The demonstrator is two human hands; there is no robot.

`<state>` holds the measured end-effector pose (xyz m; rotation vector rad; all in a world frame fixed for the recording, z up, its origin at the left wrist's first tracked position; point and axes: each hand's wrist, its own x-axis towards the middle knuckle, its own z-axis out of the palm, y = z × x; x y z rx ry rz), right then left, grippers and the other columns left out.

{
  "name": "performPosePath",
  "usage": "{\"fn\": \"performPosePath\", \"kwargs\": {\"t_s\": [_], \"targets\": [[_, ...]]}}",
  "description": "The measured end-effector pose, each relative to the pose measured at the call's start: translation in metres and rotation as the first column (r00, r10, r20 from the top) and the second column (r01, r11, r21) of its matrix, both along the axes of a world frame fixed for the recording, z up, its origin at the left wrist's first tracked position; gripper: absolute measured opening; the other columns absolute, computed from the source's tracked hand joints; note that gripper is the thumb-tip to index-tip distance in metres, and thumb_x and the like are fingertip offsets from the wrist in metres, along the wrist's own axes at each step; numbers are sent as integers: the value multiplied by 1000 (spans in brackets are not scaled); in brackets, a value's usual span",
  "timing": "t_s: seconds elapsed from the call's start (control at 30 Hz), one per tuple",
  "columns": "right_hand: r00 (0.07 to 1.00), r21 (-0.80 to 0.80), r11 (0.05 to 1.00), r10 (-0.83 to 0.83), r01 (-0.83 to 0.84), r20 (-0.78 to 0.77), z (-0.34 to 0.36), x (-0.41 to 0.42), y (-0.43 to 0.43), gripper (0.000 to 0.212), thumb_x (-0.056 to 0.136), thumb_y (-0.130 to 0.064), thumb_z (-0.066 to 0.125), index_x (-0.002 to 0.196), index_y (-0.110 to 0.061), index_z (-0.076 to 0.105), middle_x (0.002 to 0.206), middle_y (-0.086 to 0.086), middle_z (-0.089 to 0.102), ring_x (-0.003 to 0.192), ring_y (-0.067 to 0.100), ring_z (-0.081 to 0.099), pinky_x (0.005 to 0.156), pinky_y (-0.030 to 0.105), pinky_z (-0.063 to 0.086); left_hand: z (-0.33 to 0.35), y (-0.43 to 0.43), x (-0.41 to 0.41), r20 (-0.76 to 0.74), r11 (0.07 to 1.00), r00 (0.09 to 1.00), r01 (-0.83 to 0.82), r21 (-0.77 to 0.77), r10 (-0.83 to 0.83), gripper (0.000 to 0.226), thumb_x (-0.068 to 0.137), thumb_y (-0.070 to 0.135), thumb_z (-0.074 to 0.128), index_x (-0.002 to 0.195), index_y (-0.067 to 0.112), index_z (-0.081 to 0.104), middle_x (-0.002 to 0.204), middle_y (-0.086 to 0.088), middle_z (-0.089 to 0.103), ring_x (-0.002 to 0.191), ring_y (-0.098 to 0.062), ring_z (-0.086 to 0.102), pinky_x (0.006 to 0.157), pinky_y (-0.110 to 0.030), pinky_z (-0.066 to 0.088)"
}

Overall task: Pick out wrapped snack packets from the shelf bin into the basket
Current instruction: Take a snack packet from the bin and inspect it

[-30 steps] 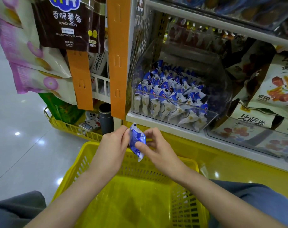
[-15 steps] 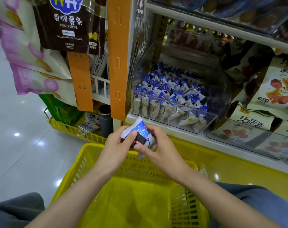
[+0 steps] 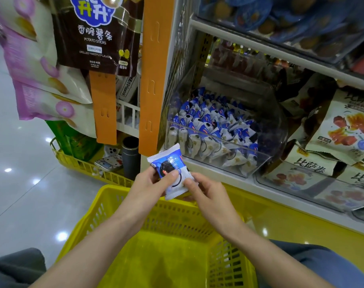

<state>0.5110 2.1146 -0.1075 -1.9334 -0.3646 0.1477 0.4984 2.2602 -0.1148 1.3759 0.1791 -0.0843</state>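
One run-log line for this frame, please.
snack packet: held above far rim of basket | left hand: pinches packet | right hand: pinches packet | basket inside: no packet seen | shelf bin: stocked

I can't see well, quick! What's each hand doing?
Left hand: holding the snack packet.
Right hand: pinching the same snack packet.

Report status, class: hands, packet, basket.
Left hand and right hand both pinch one packet. Packet above basket rim, not yet dropped. Nothing blocks the drop.
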Motion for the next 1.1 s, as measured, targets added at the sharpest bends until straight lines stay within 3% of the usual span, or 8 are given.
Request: {"fn": "performPosePath", "kwargs": {"t_s": [0.13,0.27,0.4,0.5,0.57,0.77,0.9,1.1], "targets": [[960,-151,980,-82,126,269,35,23,-26,21,91,-29,50,111,-35,54,103,-15,63,92,-3,59,81,14,49,5,2,4,9,1000,1000,-21,11,21,15,87,23,62,101,28,62,104,7,71,102,-11,64,95,-39,49],[860,-333,872,-170,359,481,74,79,-57,18,93,-19,52,109,-23,60,105,-6,62,85,-3,55,74,2,40,10,-1,8,5,1000,1000,-14,-1,14,21,86,24,63,106,28,58,108,5,68,104,-12,62,97,-41,48],[944,-673,664,-197,326,263,77,130,-71,24,93,-18,53,114,-13,62,116,3,62,90,5,49,80,17,35,14,-4,10,22,1000,1000,-1,-15,1,26,86,23,63,111,23,59,107,4,69,99,-8,63,90,-30,51],[971,-811,537,-178,231,159,70,147,-76,18,90,-17,59,105,-8,63,115,10,60,92,15,53,80,22,37,16,-4,9,50,1000,999,2,-20,-1,21,87,20,62,107,23,61,98,9,69,83,5,64,69,-10,50],[975,-855,478,-184,200,126,68,153,-77,26,88,-22,62,108,-5,61,114,13,59,100,22,55,82,25,39,16,-3,9,56,1000,998,1,-23,1,19,87,20,62,106,23,61,96,11,69,77,8,62,62,-5,47],[974,-910,373,-196,184,117,67,158,-75,33,84,-29,66,94,2,66,97,18,66,89,28,61,76,34,48,22,0,8,37,1000,999,10,-18,-9,24,88,23,61,111,25,58,103,10,67,93,-1,62,72,-14,48],[984,-973,230,-175,11,-30,76,155,-69,38,88,-38,59,87,0,66,81,12,59,71,20,52,63,28,39,22,0,5,19,1000,1000,8,-20,-7,20,88,21,61,108,23,60,101,8,67,92,-3,61,70,-14,47],[958,-953,270,-211,-136,-196,96,153,-65,45,82,-50,62,60,-14,45,63,1,40,60,15,38,64,29,31,21,-1,5,0,1000,1000,17,-25,-17,23,88,21,61,111,20,59,100,9,67,92,-3,61,73,-17,46]]}}
